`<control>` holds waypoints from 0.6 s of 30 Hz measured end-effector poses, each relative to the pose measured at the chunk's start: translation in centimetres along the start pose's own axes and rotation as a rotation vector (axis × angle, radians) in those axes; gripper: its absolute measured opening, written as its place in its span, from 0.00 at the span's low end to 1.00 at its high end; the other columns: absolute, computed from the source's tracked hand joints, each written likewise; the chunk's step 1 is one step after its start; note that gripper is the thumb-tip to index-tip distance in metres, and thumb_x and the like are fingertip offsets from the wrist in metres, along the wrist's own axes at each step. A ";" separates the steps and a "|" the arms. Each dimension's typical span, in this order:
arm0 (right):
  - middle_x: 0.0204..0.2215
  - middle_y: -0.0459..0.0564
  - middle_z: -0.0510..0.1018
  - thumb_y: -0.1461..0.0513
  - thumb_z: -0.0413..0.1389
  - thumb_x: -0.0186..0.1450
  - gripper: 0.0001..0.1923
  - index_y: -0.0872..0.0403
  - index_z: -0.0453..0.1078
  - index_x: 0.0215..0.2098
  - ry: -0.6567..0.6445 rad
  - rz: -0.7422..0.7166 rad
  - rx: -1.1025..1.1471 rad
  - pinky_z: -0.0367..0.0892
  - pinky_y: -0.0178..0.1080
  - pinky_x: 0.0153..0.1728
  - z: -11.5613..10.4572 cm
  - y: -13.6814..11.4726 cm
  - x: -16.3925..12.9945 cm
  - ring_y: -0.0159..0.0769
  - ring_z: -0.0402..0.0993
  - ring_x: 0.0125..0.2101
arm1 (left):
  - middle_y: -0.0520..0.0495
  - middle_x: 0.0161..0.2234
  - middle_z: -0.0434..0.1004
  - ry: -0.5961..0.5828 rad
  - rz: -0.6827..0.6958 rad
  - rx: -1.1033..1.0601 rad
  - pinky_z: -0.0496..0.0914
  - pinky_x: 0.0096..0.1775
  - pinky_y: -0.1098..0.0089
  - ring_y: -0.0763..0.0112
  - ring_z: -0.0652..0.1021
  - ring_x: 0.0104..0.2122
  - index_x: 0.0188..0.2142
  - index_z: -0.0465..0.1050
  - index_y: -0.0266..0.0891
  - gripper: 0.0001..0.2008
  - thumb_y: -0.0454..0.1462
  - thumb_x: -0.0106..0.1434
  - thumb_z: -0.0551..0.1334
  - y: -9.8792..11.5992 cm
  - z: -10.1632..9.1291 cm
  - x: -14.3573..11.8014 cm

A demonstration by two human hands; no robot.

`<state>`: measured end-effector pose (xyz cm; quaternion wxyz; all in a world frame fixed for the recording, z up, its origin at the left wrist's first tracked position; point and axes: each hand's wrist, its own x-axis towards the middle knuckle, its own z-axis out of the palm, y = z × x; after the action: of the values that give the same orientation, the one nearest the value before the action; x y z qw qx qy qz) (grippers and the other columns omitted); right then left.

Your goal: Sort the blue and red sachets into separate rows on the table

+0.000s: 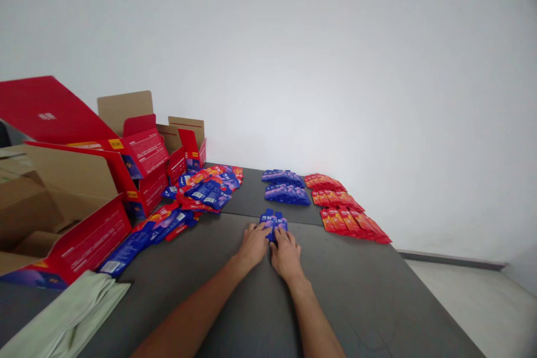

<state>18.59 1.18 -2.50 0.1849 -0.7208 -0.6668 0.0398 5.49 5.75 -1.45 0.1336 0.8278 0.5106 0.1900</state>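
Note:
Two blue sachets (268,217) lie side by side, slightly overlapping, on the dark table in front of me. My left hand (253,244) grips the left sachet, its fingers over the top face and its thumb near the lower edge. My right hand (286,253) is closed on the right-hand blue sachet (280,222) in much the same way, fingertips on its lower part. The hands are close together, almost touching, and cover the bottom of both sachets.
Overlapping rows of blue sachets (287,194) and red-orange sachets (352,224) lie farther back and right. To the left is a mixed sachet pile (212,190), with open red cartons (90,235) behind it. A pale green cloth (69,313) lies at near left. A white wall (293,67) rises behind the table.

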 end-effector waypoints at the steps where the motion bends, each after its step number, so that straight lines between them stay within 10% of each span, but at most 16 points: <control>1: 0.64 0.51 0.60 0.60 0.45 0.67 0.27 0.51 0.57 0.64 0.001 0.003 -0.009 0.57 0.48 0.53 0.1 0.1 0.0 0.44 0.53 0.61 | 0.51 0.59 0.67 0.006 0.005 -0.004 0.63 0.52 0.59 0.57 0.66 0.54 0.57 0.69 0.50 0.24 0.35 0.62 0.55 0.0 0.2 0.0; 18: 0.62 0.50 0.64 0.65 0.43 0.67 0.24 0.45 0.65 0.58 -0.021 0.036 -0.103 0.57 0.47 0.51 -2.7 3.3 -0.5 0.43 0.58 0.59 | 0.48 0.58 0.68 -0.001 0.051 -0.061 0.62 0.53 0.60 0.57 0.66 0.52 0.56 0.69 0.50 0.22 0.37 0.64 0.52 5.1 1.5 0.0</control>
<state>22.50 0.01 -1.18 0.1398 -0.7409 -0.6567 0.0165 10.22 3.44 -0.62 0.1543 0.8363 0.4830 0.2084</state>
